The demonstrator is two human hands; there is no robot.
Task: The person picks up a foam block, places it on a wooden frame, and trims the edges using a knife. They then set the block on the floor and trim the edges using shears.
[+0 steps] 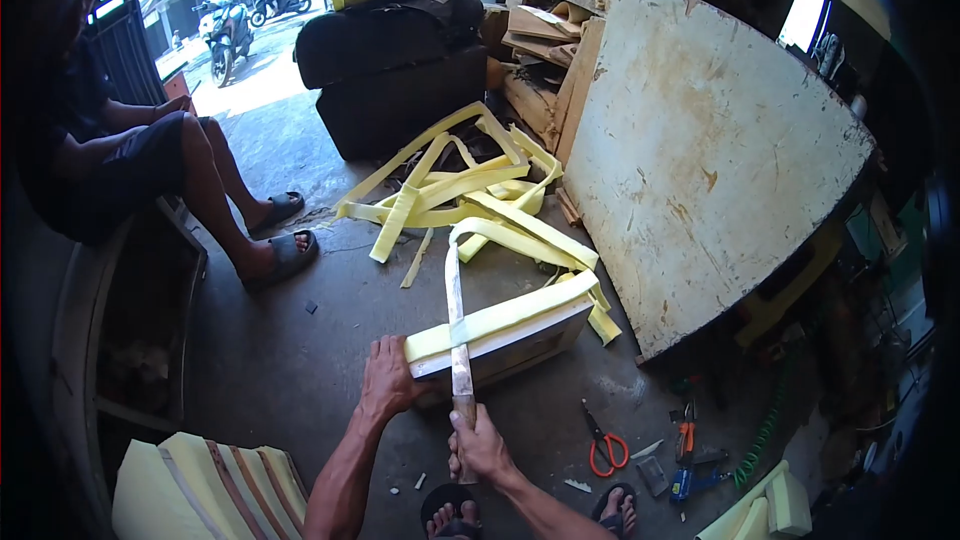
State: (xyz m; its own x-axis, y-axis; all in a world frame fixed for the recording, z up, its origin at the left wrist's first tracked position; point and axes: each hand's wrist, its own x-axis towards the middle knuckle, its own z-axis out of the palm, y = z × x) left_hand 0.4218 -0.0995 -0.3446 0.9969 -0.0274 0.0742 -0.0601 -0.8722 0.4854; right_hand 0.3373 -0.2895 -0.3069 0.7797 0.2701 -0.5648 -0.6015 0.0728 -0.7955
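Observation:
My right hand is wrapped around the wooden handle of a long knife. Its blade points away from me and lies across the yellow foam on top of a box-like wooden frame. At the frame's near left end, my left hand grips the corner, fingers over the foam edge and thumb against the side. A narrow foam strip curls around the blade's far end, partly hiding the tip, and runs back to the right.
Foam offcuts lie heaped beyond the frame. A large white panel leans at right. Orange-handled scissors, pliers and a blue air tool lie on the floor. Foam blocks stand lower left. A person sits at left.

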